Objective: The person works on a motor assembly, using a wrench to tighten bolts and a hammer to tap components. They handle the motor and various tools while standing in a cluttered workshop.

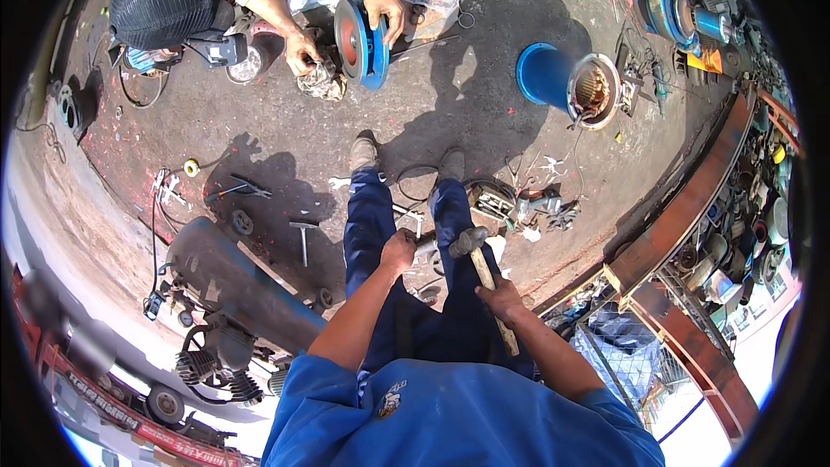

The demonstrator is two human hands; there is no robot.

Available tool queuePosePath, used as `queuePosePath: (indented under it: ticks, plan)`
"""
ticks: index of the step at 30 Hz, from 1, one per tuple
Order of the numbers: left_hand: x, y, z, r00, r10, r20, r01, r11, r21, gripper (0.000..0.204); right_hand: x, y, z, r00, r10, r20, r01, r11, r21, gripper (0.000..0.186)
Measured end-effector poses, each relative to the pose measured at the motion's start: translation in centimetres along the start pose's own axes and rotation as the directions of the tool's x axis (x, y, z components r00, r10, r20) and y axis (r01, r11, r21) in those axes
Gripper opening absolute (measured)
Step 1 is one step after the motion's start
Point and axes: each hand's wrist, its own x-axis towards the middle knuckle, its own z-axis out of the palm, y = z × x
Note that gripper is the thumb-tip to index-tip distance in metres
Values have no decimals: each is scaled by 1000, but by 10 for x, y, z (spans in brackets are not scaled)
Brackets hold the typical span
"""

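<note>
My right hand [501, 301] is closed round the pale wooden handle of a hammer [486, 272], whose worn metal head points away from me above my right thigh. My left hand [399, 251] makes a closed grip over my left knee. A short dark piece [425, 246] shows at its right side, too small and shaded to name. Across from me a co-worker steadies a blue round flange-like part [375, 52] with one hand [385, 10], while the other hand [303, 52] is at a crumpled rag [322, 82].
A blue motor housing [546, 78] with exposed windings lies at the right. Pliers [244, 188], a T-handle wrench [303, 240] and a yellow tape roll [191, 168] lie on the left floor. An air compressor [246, 281] stands near left, and rusty steel beams [683, 199] run along the right.
</note>
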Motion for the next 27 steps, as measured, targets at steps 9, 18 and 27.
queuePosePath:
  ticks: [9,18,27]
  plan:
    - [-12,46,23,1000,-14,3,14,1000,13,34,-1,49,-76,998,-54,-16,56,988,141,26]
    - [1,48,68,944,273,-186,-232,949,215,22,36,95,-119,994,-49,-94,71,969,236,27]
    - [58,203,-9,891,386,-238,-314,904,290,44,32,81,-91,995,-82,-49,93,957,274,25]
